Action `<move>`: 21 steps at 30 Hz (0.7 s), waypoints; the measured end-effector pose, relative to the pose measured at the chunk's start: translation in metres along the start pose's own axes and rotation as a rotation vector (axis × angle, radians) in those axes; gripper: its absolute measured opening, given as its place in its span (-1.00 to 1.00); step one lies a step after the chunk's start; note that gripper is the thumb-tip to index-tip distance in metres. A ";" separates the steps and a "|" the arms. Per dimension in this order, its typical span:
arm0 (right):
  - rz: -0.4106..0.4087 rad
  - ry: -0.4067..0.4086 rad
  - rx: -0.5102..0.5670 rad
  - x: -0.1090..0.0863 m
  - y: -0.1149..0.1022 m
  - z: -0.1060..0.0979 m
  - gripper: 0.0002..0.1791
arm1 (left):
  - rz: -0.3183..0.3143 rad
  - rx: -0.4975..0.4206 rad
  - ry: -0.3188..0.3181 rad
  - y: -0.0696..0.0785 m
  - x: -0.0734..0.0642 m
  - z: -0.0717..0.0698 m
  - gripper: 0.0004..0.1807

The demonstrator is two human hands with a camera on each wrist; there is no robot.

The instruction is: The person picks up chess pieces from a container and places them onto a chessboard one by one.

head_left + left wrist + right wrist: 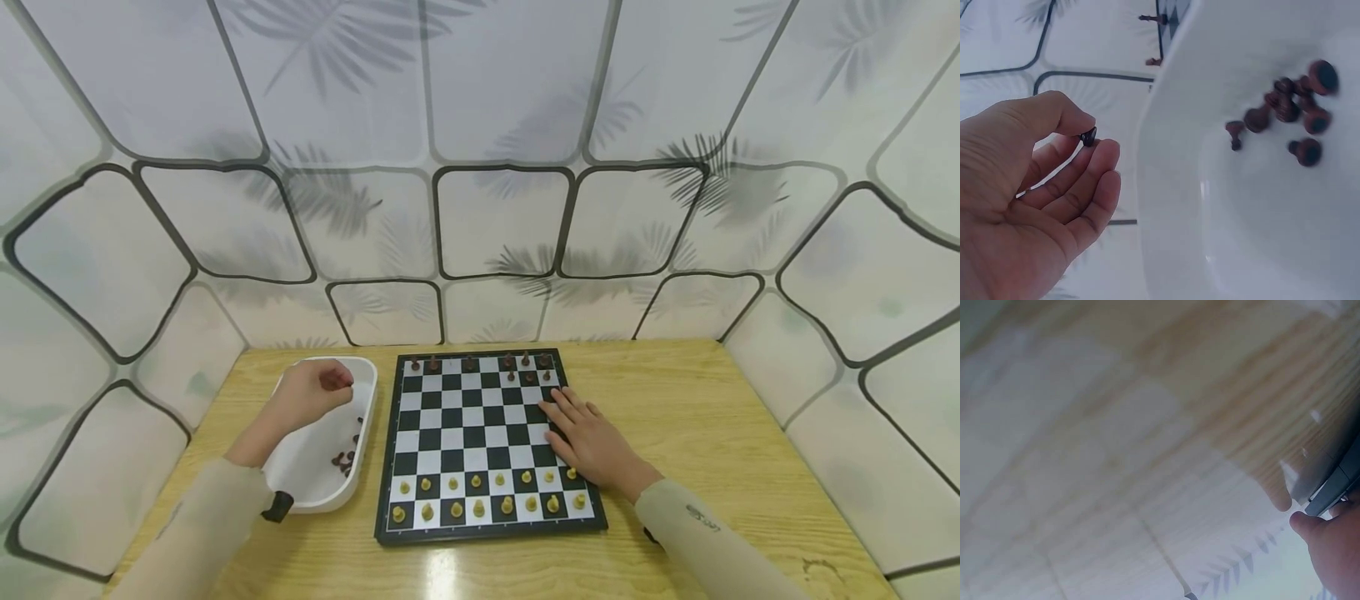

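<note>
My left hand point(311, 393) is raised over the white tray point(315, 504). In the left wrist view, a small dark chess piece point(1089, 136) is pinched between its thumb and fingers, mostly covered by them. Several dark red chess pieces point(1286, 107) lie loose in the tray. My right hand point(592, 440) rests on the right edge of the chessboard point(474, 437), fingers spread over the border squares. Two rows of yellow pieces point(478, 507) stand along the board's near side. At the far side are dark red pieces point(433, 365), mostly toward the right corner, with gaps in their rows.
The board and tray sit side by side on a light wooden table point(675, 392), the tray to the left. A wall point(495, 225) with a leaf and stone pattern rises behind the table's far edge and along both sides.
</note>
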State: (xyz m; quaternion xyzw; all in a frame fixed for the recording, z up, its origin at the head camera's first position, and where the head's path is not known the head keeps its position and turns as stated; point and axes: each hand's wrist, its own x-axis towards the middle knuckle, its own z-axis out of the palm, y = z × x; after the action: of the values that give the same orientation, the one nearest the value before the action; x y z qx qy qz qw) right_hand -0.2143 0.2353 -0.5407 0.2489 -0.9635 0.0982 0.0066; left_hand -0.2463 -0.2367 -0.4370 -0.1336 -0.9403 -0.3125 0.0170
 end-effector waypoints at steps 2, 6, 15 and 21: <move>0.002 -0.004 -0.004 0.000 0.000 -0.001 -0.33 | -0.008 -0.015 0.007 0.007 0.003 0.000 -0.90; 0.007 -0.012 -0.004 0.000 0.000 0.000 -0.32 | 0.003 -0.063 0.015 0.022 0.010 0.002 -0.89; 0.001 0.006 0.007 0.000 0.000 0.000 -0.33 | 0.050 -0.129 -0.009 0.045 0.031 0.022 -0.89; -0.007 0.010 -0.008 0.001 0.000 0.001 -0.32 | 0.070 -0.135 -0.041 0.062 0.043 0.039 -0.88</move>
State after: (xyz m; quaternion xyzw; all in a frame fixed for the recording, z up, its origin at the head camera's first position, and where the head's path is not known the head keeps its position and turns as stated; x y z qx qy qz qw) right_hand -0.2149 0.2350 -0.5417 0.2518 -0.9630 0.0956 0.0127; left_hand -0.2700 -0.1556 -0.4274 -0.1738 -0.9120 -0.3715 -0.0006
